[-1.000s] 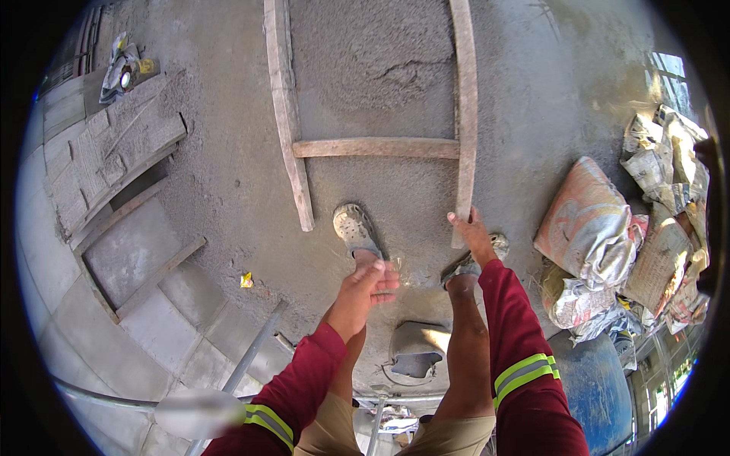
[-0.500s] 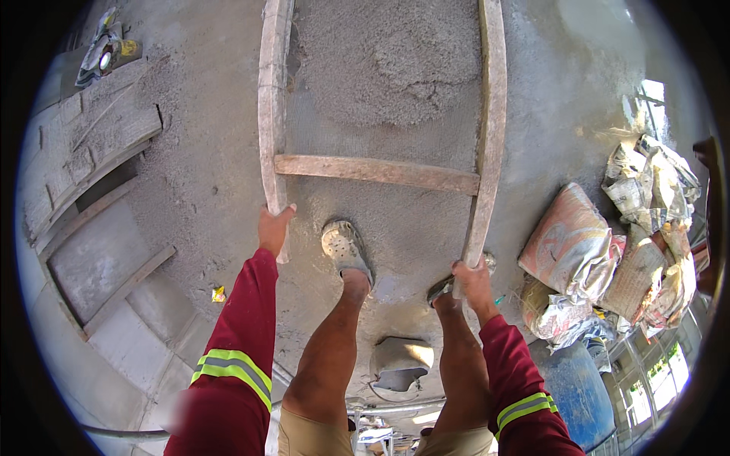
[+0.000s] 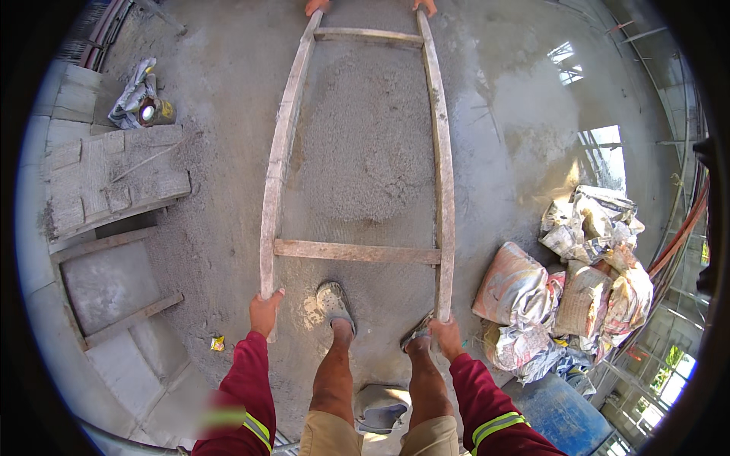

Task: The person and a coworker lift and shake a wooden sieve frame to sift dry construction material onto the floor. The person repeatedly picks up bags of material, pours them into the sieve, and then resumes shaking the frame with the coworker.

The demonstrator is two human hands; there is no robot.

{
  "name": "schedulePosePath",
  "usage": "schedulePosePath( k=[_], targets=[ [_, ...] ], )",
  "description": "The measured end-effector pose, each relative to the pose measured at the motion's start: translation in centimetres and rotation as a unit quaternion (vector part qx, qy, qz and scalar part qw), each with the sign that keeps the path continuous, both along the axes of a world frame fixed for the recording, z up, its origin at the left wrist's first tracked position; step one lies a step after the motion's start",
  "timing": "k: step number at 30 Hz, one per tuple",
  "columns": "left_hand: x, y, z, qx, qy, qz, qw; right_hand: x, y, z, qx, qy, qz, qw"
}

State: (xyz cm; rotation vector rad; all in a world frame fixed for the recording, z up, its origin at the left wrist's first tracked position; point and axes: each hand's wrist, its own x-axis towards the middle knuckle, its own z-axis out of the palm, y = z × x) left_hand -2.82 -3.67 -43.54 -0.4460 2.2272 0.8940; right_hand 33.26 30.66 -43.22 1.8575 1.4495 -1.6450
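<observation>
My left hand (image 3: 264, 312) is closed round the near end of the left rail of a long wooden-framed sieve (image 3: 357, 251). My right hand (image 3: 447, 335) grips the end of its right rail. Between the rails, beyond the near crossbar, a heap of damp grey sand (image 3: 372, 144) lies on the mesh. At the far end another person's two hands, a left-side one (image 3: 318, 7) and a right-side one (image 3: 426, 7), hold the rail ends. My feet stand in clogs (image 3: 333, 302) just behind the near crossbar.
Filled and crumpled sacks (image 3: 511, 285) are piled at the right beside a blue drum (image 3: 561, 416). A grey bucket (image 3: 382, 410) stands between my legs. Stacked blocks (image 3: 114, 175) and a wooden frame (image 3: 129, 323) lie at the left. A small yellow wrapper (image 3: 217, 343) is on the wet floor.
My view has tilted up, bringing the sieve's far end and the other person's hands into sight. Both my hands keep hold of the rails.
</observation>
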Motion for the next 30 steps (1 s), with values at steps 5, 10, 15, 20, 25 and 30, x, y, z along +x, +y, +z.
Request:
schedulePosePath(
  k=[5, 10, 15, 20, 25, 30],
  targets=[
    [1.0, -1.4, 2.5, 0.0, 0.016, -0.008, 1.0, 0.4, 0.9, 4.0, -0.004, 0.047, -0.01, 0.999],
    [0.8, 1.4, 8.8, -0.023, -0.016, -0.022, 0.999, 1.1, 2.7, 7.1, -0.022, 0.065, -0.012, 0.998],
    [1.9, 1.3, 13.5, -0.009, 0.037, -0.006, 0.999, 2.1, 2.8, 8.0, -0.026, 0.092, 0.002, 0.995],
    [3.8, 0.3, 15.5, 0.032, 0.044, 0.002, 0.999, 3.9, 2.2, 10.7, 0.007, 0.106, -0.018, 0.994],
    [6.9, -4.1, 21.2, 0.042, 0.026, -0.026, 0.998, 7.8, 0.9, 18.9, -0.005, 0.12, -0.023, 0.993],
    [7.8, -9.5, 33.9, 0.215, -0.223, 0.098, 0.946, 7.9, 0.9, 35.6, -0.064, 0.184, 0.013, 0.981]
  ],
)
